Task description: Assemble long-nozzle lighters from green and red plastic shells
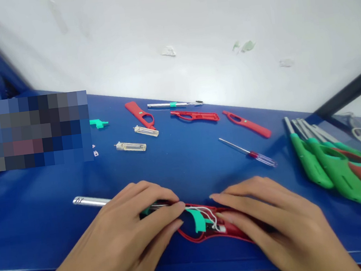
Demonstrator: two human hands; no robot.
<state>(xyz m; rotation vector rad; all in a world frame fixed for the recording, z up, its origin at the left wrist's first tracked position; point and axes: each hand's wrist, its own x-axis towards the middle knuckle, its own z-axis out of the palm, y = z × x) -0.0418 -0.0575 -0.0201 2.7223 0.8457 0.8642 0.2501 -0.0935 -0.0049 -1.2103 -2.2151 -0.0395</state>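
A red half shell of a gas lighter (240,231) lies open side up at the table's front. In it sit a green trigger (197,220), white wires (209,212) and a small black and white part (219,227). My left hand (136,232) pinches the shell's front end, where a silver metal tube (92,201) sticks out to the left. My right hand (275,220) holds the shell's handle end between thumb and fingers. The left fingers hide the join of tube and shell.
Beyond my hands lie red half shells (246,124), a metal tube with wires (167,105), clear fuel tanks (131,146), a green trigger (98,123) and a screwdriver (249,153). Several assembled lighters (337,170) are at right. A white wall (188,30) stands behind; far left is pixelated.
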